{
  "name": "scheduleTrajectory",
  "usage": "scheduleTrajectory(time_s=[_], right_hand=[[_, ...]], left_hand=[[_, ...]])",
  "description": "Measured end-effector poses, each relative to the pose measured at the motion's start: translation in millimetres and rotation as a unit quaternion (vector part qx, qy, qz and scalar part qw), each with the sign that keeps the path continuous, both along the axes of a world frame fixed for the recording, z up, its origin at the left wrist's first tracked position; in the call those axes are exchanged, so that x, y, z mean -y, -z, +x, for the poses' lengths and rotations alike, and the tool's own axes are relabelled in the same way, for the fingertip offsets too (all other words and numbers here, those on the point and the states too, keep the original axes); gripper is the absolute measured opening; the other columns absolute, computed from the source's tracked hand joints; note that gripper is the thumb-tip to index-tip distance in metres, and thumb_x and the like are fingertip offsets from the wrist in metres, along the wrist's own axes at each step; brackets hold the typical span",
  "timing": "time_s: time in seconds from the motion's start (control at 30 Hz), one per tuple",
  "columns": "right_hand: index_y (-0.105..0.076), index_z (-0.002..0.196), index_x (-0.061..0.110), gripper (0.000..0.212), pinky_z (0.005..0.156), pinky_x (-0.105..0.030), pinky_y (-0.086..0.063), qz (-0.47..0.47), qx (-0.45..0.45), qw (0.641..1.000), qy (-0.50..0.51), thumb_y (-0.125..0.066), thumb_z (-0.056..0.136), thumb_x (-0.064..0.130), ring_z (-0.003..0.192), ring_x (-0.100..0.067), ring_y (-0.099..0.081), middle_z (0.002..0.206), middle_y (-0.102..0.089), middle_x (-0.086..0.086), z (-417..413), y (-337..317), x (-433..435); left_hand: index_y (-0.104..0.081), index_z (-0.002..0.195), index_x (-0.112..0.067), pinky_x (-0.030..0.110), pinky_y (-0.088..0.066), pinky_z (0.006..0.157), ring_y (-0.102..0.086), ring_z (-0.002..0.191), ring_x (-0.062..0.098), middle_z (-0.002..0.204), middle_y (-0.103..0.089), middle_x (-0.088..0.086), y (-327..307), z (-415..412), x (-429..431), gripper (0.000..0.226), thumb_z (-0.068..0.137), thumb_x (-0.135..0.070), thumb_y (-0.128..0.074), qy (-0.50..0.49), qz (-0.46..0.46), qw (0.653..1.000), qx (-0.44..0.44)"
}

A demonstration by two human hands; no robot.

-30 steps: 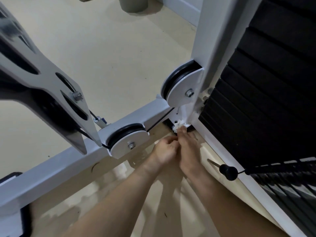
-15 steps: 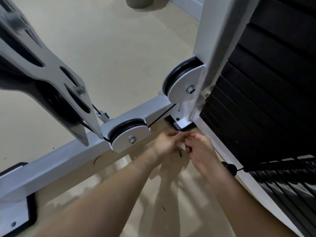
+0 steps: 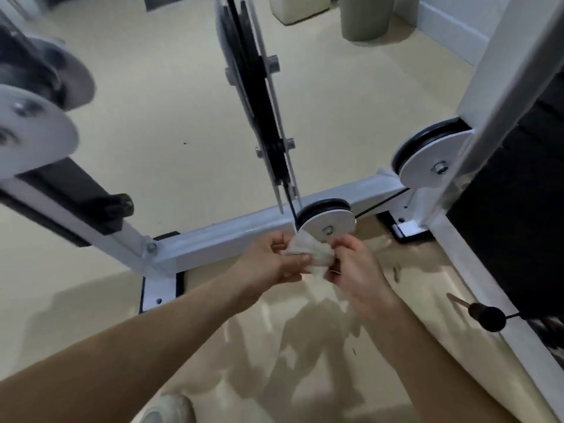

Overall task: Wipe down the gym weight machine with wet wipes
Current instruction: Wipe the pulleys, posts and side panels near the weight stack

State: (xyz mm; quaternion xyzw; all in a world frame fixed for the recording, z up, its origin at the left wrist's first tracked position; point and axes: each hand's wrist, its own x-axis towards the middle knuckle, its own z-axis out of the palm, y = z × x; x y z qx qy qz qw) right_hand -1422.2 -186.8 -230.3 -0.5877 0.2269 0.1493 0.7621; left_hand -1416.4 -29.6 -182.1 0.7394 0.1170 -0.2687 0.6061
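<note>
Hands together low in front of the machine's base, a white crumpled wet wipe [image 3: 309, 254] bunched between them. Left hand [image 3: 271, 261] gripping the wet wipe's left side, thumb on top, fingers [image 3: 290, 271] curled beneath and closed on the cloth. Right hand [image 3: 357, 270] pinching the right side, fingertips [image 3: 343, 243] bent in and clamped on the fold. Wet wipe held off the floor just in front of the low pulley [image 3: 332, 222], upper edge at or against the pulley's white face plate; actual contact impossible to tell.

Low pulley bolted onto the white base beam [image 3: 232, 239], black cable [image 3: 378, 202] running from it toward a second pulley [image 3: 433, 160] at the foot of the white upright post [image 3: 503, 87]. Black weight stack [image 3: 518, 209] right of the post, selector pin [image 3: 488, 316] with round black knob sticking out near its lower part. Hanging pulley bracket [image 3: 253, 87] straight above the low pulley, blurred. Another white disc [image 3: 33, 129] at far left, also blurred.

Beige floor [image 3: 152, 132] all around; pale shoe [image 3: 168, 407] at the bottom edge. At the far end, a grey bin-like cylinder [image 3: 364, 16], upright, top cut off by the frame, contents not visible; beside it a cream block [image 3: 297, 7], likewise cut off, nothing to tell of any contents.
</note>
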Motion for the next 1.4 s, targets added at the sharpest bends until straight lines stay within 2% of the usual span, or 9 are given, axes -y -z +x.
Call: scheduleTrajectory(time_s=[0.2,0.5,0.6,0.77,0.87,0.93,1.1,1.3,1.4], right_hand=[[-0.078,0.09,0.011,0.054,0.064,-0.03,-0.049,0.056,0.058,0.971,-0.224,-0.053,0.092,0.058,0.075,-0.023,-0.071,0.086,-0.075,-0.011,-6.7,-45.1,-72.6],[-0.071,0.099,0.01,0.024,0.083,-0.03,-0.053,0.076,0.175,0.934,-0.302,-0.053,0.1,0.026,0.093,-0.015,-0.071,0.098,-0.075,-0.005,-4.4,-83.1,-145.3],[-0.067,0.095,0.005,0.032,0.074,-0.039,-0.056,0.057,0.196,0.932,-0.3,-0.052,0.101,0.033,0.078,-0.024,-0.068,0.084,-0.072,-0.01,-8.6,-92.8,-162.6],[-0.062,0.075,0.009,0.031,0.056,-0.02,-0.034,-0.123,0.32,0.9,-0.269,-0.057,0.094,0.032,0.061,-0.01,-0.048,0.063,-0.054,0.01,-18.5,-121.0,-199.3],[-0.071,0.081,0.019,0.012,0.065,-0.02,-0.036,-0.278,0.516,0.796,-0.149,-0.067,0.09,0.025,0.075,-0.012,-0.05,0.083,-0.054,0.002,-21.2,-152.8,-223.5],[-0.074,0.087,0.016,0.004,0.061,-0.026,-0.036,-0.33,0.584,0.735,-0.096,-0.072,0.088,0.019,0.066,-0.016,-0.047,0.076,-0.051,0.002,-17.3,-175.2,-239.3],[-0.056,0.085,0.018,0.011,0.05,-0.02,-0.035,-0.294,0.568,0.756,-0.138,-0.061,0.088,0.008,0.057,-0.014,-0.049,0.057,-0.05,0.006,-0.3,-218.9,-276.2],[-0.069,0.085,0.019,0.017,0.064,-0.028,-0.037,-0.387,0.582,0.713,-0.05,-0.055,0.079,0.011,0.074,-0.016,-0.052,0.083,-0.059,0.002,-1.2,-222.6,-292.2],[-0.074,0.085,0.015,0.016,0.064,-0.022,-0.029,-0.517,0.591,0.618,0.026,-0.06,0.079,0.016,0.081,-0.02,-0.052,0.086,-0.059,-0.003,-2.6,-226.9,-295.3]], left_hand=[[-0.064,0.099,-0.012,0.02,-0.051,0.064,-0.064,0.068,0.013,0.086,-0.067,0.008,-53.5,-29.0,-79.6,0.02,0.084,-0.001,-0.072,-0.107,0.055,0.992,0.036],[-0.071,0.094,-0.003,0.028,-0.053,0.08,-0.065,0.077,0.013,0.085,-0.07,0.005,-141.1,-68.4,-162.3,0.018,0.085,-0.018,-0.074,-0.062,0.2,0.978,0.016],[-0.066,0.095,0.0,0.025,-0.051,0.074,-0.062,0.074,0.007,0.08,-0.068,0.0,-154.3,-85.5,-179.0,0.024,0.088,-0.023,-0.07,-0.07,0.224,0.971,0.046],[-0.06,0.092,-0.005,0.022,-0.048,0.064,-0.072,0.077,0.016,0.074,-0.074,0.005,-174.4,-107.3,-211.7,0.017,0.093,-0.022,-0.064,-0.128,0.232,0.952,0.155],[-0.062,0.086,-0.008,0.012,-0.039,0.05,-0.063,0.053,0.008,0.063,-0.071,0.006,-190.3,-107.5,-235.2,0.015,0.091,-0.021,-0.066,-0.176,0.304,0.903,0.249],[-0.062,0.082,-0.01,0.01,-0.038,0.047,-0.058,0.045,0.008,0.057,-0.069,0.004,-200.3,-100.2,-252.4,0.014,0.089,-0.02,-0.068,-0.2,0.316,0.876,0.306],[-0.054,0.075,-0.019,0.023,-0.041,0.044,-0.05,0.042,0.01,0.054,-0.063,-0.005,-214.8,-71.9,-290.0,0.017,0.084,-0.015,-0.068,-0.191,0.367,0.808,0.419],[-0.047,0.078,-0.02,0.035,-0.045,0.043,-0.046,0.048,0.026,0.06,-0.055,0.002,-218.5,-44.7,-317.6,0.01,0.082,-0.017,-0.057,-0.019,0.553,0.565,0.612],[-0.052,0.089,-0.02,0.026,-0.036,0.041,-0.043,0.046,0.025,0.062,-0.057,0.002,-216.0,-35.3,-327.1,0.011,0.083,-0.014,-0.058,0.022,0.566,0.505,0.651]])
